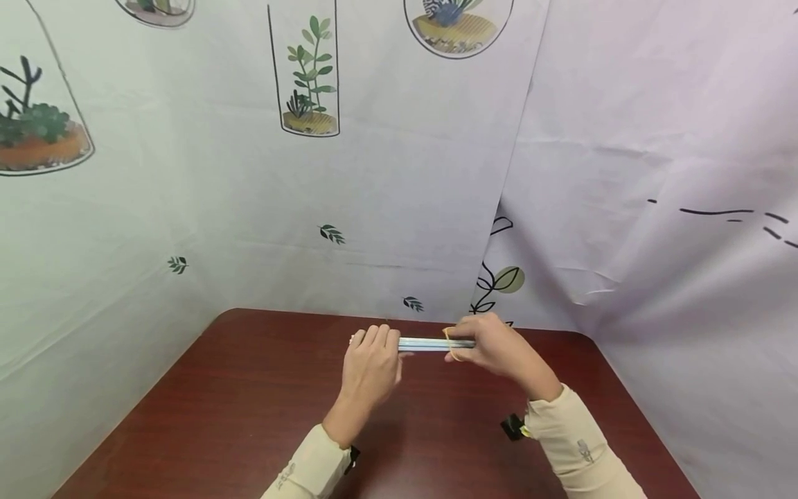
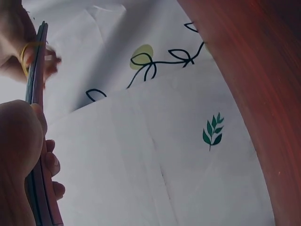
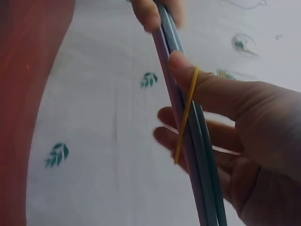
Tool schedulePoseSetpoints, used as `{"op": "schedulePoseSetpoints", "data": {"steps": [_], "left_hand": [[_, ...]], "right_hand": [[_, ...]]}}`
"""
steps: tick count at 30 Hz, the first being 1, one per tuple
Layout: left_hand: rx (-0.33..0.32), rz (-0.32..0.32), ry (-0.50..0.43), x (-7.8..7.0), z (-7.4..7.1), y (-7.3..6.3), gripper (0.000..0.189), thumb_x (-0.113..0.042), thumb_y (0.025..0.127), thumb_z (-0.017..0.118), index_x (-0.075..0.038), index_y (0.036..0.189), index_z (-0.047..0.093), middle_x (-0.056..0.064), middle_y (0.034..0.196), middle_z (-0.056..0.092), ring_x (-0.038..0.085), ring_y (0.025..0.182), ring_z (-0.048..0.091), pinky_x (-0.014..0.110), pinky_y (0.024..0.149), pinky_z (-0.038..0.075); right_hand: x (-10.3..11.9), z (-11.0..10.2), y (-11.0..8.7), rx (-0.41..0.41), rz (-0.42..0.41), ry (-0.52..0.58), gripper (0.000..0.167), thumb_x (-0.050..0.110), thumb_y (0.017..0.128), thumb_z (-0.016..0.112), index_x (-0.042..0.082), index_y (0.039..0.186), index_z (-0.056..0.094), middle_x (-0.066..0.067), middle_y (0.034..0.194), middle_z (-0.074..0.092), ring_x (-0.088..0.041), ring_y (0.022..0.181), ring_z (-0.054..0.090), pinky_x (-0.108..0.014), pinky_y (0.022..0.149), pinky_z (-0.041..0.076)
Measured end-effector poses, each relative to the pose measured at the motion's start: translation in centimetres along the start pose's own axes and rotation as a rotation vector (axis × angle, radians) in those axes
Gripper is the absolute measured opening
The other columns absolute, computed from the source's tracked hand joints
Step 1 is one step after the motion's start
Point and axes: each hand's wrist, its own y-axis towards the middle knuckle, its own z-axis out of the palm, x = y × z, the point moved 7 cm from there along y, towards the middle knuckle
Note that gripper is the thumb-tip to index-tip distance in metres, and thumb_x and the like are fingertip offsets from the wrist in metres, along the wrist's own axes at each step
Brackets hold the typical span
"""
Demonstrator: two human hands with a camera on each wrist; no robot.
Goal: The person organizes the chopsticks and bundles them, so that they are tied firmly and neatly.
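A bundle of several long, thin pastel sticks in blue, pink and teal is held level above the table, between my two hands. My left hand grips its left part, fingers wrapped over it and the thumb along it in the left wrist view. Around the right part, my right hand has its thumb on one side and its fingers on the other. A yellow rubber band is stretched across the sticks from the right thumb to the fingers. The right end of the bundle lies inside the right hand in the head view.
Beneath the hands is a dark red-brown table with rounded far corners. White cloth printed with plants hangs behind it and along both sides. A small black device sits at the right cuff.
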Motion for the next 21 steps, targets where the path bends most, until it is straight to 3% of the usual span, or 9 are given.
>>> {"op": "schedulePoseSetpoints", "data": {"steps": [4, 9, 11, 15, 18, 21], "left_hand": [[0.026, 0.0, 0.001, -0.3, 0.2, 0.0, 0.03, -0.035, 0.093, 0.051, -0.006, 0.085, 0.055, 0.007, 0.076, 0.052, 0.027, 0.072, 0.052, 0.038, 0.068, 0.041], [0.038, -0.011, 0.016, -0.2, 0.4, -0.1, 0.023, -0.029, 0.089, 0.054, -0.006, 0.084, 0.055, 0.007, 0.076, 0.052, 0.027, 0.072, 0.052, 0.037, 0.068, 0.04], [0.041, -0.013, 0.021, -0.1, 0.5, -0.2, 0.02, -0.026, 0.087, 0.058, -0.007, 0.083, 0.054, 0.006, 0.075, 0.051, 0.026, 0.071, 0.051, 0.036, 0.067, 0.04], [0.039, -0.021, 0.017, 0.0, 0.6, -0.4, 0.024, -0.029, 0.085, 0.064, -0.007, 0.081, 0.053, 0.006, 0.073, 0.05, 0.025, 0.069, 0.05, 0.035, 0.066, 0.04], [0.022, -0.027, 0.005, 0.1, 0.4, -0.4, 0.024, -0.027, 0.082, 0.067, -0.007, 0.079, 0.053, 0.005, 0.072, 0.049, 0.025, 0.068, 0.05, 0.035, 0.065, 0.04], [0.013, -0.038, -0.003, 0.4, 0.3, -0.4, 0.022, -0.021, 0.075, 0.068, -0.007, 0.078, 0.051, 0.005, 0.071, 0.048, 0.026, 0.068, 0.05, 0.036, 0.065, 0.04]], "right_hand": [[1.2, 0.7, 0.4, -0.086, -0.078, 0.039, 0.033, 0.018, 0.071, 0.089, 0.009, 0.1, 0.079, 0.003, 0.09, 0.072, -0.008, 0.074, 0.062, -0.024, 0.066, 0.05], [1.6, 0.8, -0.9, -0.27, -0.097, 0.069, 0.045, 0.015, 0.061, 0.093, 0.008, 0.103, 0.079, 0.0, 0.098, 0.065, -0.016, 0.084, 0.06, -0.026, 0.068, 0.048], [1.8, 0.8, -1.5, -0.322, -0.121, 0.129, 0.045, 0.009, 0.06, 0.092, 0.008, 0.103, 0.079, -0.004, 0.105, 0.064, -0.02, 0.092, 0.059, -0.026, 0.073, 0.049], [2.4, 1.1, -2.7, -0.382, -0.249, 0.317, 0.038, -0.001, 0.069, 0.086, 0.003, 0.105, 0.077, -0.016, 0.115, 0.066, -0.028, 0.103, 0.064, -0.026, 0.081, 0.053], [2.7, 1.0, -3.7, -0.441, -0.312, 0.444, 0.038, -0.009, 0.071, 0.082, -0.003, 0.108, 0.074, -0.021, 0.107, 0.069, -0.026, 0.096, 0.068, -0.024, 0.077, 0.054], [2.2, 0.4, -5.0, -0.552, -0.235, 0.532, 0.039, -0.018, 0.069, 0.078, -0.007, 0.106, 0.073, -0.02, 0.096, 0.069, -0.02, 0.089, 0.067, -0.022, 0.07, 0.054]]}}
